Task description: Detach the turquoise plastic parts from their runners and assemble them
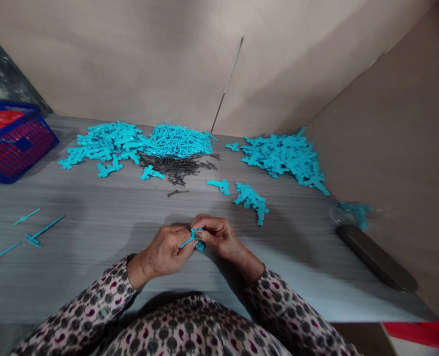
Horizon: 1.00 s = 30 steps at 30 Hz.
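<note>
Close to my body, my left hand and my right hand meet over a small turquoise plastic toy gun part. Both sets of fingers are pinched on it, and they cover most of its shape. A thin turquoise stick shows at the left fingertips; whether it is joined to the part I cannot tell. Just beyond the hands lie a single gun-shaped piece and a small cluster of such pieces. A dark thin metal piece, perhaps a spring, lies beyond my left hand.
Along the back of the grey table are a left pile of gun-shaped pieces, a heap of turquoise sticks, dark metal pieces and a right pile. A blue basket stands left, a dark elongated case right.
</note>
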{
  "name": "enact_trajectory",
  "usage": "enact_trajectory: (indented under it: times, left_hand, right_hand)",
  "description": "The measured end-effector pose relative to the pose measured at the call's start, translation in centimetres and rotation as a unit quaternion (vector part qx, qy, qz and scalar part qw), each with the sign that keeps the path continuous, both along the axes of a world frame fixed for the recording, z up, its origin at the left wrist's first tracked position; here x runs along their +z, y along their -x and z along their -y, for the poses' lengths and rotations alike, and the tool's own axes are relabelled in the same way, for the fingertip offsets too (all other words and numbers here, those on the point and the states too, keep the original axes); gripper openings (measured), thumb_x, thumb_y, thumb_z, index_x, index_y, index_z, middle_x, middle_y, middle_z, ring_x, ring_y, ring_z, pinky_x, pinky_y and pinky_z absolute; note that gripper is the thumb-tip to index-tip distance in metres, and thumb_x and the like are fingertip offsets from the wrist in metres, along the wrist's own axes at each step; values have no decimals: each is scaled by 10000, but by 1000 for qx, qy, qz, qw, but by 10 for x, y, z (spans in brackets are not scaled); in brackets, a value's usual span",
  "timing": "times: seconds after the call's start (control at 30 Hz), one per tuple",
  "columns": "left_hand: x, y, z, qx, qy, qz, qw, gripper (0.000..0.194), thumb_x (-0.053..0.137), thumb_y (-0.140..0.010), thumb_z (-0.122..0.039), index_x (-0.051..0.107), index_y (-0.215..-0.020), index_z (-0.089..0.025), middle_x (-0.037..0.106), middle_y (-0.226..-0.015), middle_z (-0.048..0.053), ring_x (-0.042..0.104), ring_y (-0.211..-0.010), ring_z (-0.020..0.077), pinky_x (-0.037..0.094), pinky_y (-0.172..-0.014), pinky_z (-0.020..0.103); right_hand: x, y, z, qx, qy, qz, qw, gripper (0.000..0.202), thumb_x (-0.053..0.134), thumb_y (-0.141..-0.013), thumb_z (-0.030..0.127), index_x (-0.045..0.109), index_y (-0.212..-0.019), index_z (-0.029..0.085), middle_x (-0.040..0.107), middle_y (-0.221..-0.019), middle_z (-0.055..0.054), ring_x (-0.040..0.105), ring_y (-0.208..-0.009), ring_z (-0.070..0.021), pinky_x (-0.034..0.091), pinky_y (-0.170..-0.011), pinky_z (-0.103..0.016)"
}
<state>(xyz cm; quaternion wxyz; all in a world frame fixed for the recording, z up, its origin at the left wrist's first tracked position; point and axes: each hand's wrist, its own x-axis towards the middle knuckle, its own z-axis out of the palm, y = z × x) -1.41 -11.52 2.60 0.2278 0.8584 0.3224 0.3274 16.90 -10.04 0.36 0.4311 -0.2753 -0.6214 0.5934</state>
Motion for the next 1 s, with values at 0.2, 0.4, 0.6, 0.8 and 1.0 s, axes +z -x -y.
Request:
enact_trajectory:
  times: [0.2, 0.4, 0.6, 0.8, 1.0]
  left_hand:
    - [1, 4, -4, 1, 33, 0, 999, 296, 449, -945, -222, 549, -672, -168, 517, -601, -12, 449, -546, 104, 343, -544, 227]
    - [10, 6, -6, -3, 38, -3, 999, 262, 387, -975, -229, 578, -807, -172, 560, -726, 28, 519, -677, 143, 409, -635, 245]
    - [9, 6, -4, 24, -20, -11, 999, 210, 408, -964, -170, 614, -927, -153, 610, -823, 68, 571, -755, 154, 471, -671, 253]
    - [10, 6, -2, 23, -42, 3, 999, 224, 419, -952, -145, 610, -1069, -148, 657, -918, 101, 618, -846, 176, 523, -734, 286]
    - [8, 6, -3, 24, -83, 16, 996, 229, 418, -951, -138, 598, -1092, -150, 664, -908, 102, 630, -846, 177, 540, -737, 289]
  right_hand:
    - [2, 0, 0, -26, 6, 13, 1000, 286, 674, -846, 458, 683, -838, 173, 581, -779, -32, 538, -701, -133, 447, -642, -265]
    - [10, -6, 1, -50, 26, 19, 998, 282, 686, -838, 459, 660, -888, 183, 590, -796, -41, 563, -718, -156, 491, -662, -290]
    - [17, -5, 1, -80, -76, 60, 992, 276, 651, -870, 451, 659, -823, 178, 580, -774, -44, 540, -747, -170, 447, -690, -303]
    - [21, -6, 4, -98, -150, 99, 979, 222, 598, -922, 388, 642, -850, 182, 579, -760, -34, 538, -742, -162, 434, -681, -288]
    - [20, -8, 8, -98, -182, 132, 969, 160, 576, -940, 344, 621, -924, 191, 592, -807, -34, 556, -769, -159, 454, -700, -281]
